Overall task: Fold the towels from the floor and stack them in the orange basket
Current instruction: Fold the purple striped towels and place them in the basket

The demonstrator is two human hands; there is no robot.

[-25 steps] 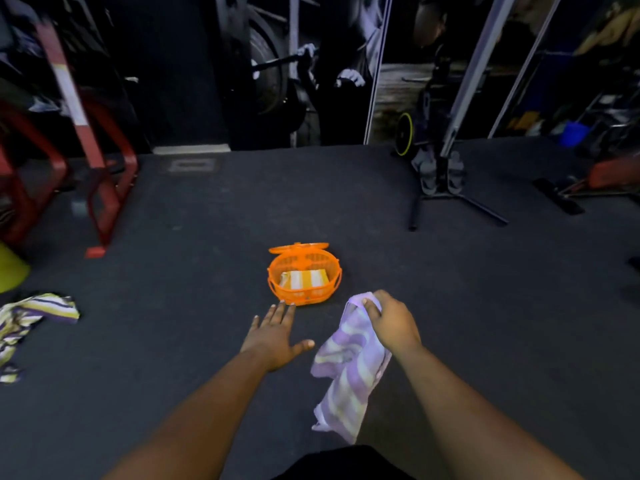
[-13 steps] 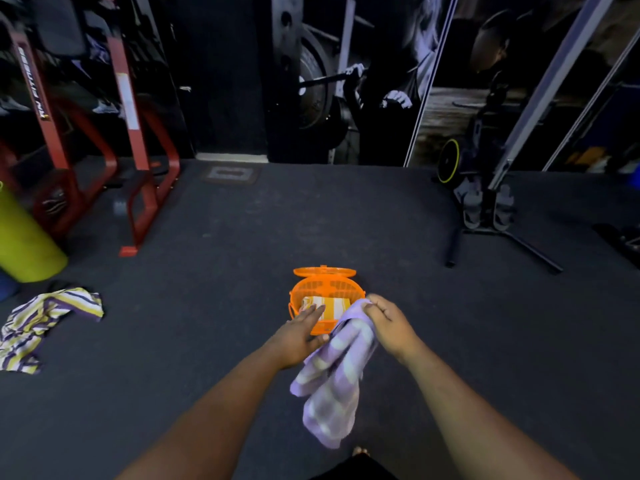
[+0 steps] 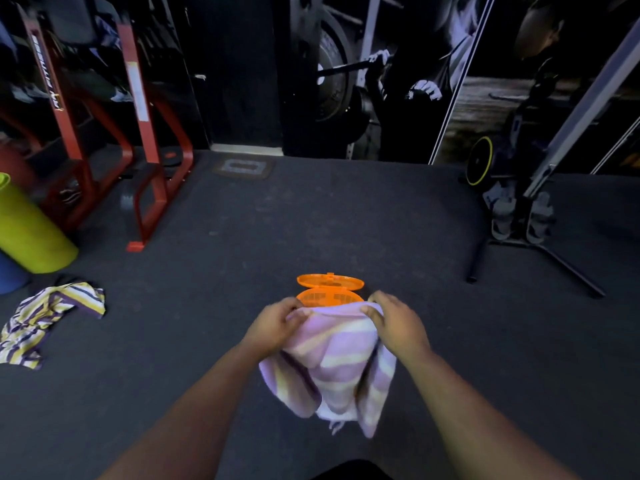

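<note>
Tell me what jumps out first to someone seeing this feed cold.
Both hands, left hand and right hand, grip the top edge of a lilac striped towel at centre frame. The orange basket, lid open, sits just beyond. A crumpled purple-yellow towel lies on the floor far left.

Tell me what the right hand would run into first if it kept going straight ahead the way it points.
Most likely the orange basket: the right hand, gripping the purple striped towel, points forward and slightly left toward its rim, though depth is hard to judge.
</note>
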